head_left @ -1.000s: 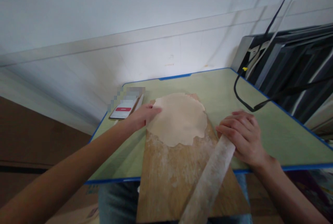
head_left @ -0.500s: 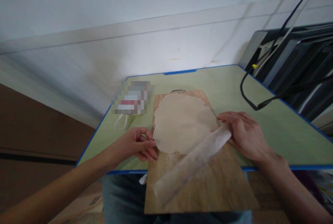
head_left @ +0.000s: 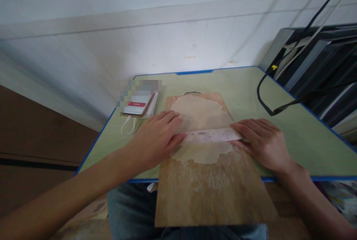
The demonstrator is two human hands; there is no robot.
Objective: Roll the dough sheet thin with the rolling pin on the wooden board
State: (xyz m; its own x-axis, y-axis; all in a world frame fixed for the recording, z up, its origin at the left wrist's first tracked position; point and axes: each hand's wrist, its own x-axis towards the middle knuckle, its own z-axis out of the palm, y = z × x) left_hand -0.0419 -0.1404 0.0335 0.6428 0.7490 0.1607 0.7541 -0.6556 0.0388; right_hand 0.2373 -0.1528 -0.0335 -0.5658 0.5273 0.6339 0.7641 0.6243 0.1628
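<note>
A flour-dusted rolling pin (head_left: 208,135) lies crosswise on a thin, wide sheet of dough (head_left: 200,112). My left hand (head_left: 163,134) is closed over the pin's left end, hiding that end and the dough's left edge. Its right end is in the grip of my right hand (head_left: 260,139), by the board's right edge. Below the pin shows the near, uneven rim of the dough. Underneath is a wooden cutting board (head_left: 212,195) with smears of flour, its near end jutting past the table edge over my lap.
A phone (head_left: 136,102) with a white cord (head_left: 126,125) rests at the back left of the green table (head_left: 290,143). A black cable (head_left: 262,102) loops over the right side, beside dark flat panels (head_left: 320,61). The white wall (head_left: 167,50) stands behind.
The rolling pin has swung from slanting over the near board to lying level across the dough. My left hand has left the dough's edge and taken the pin's left end.
</note>
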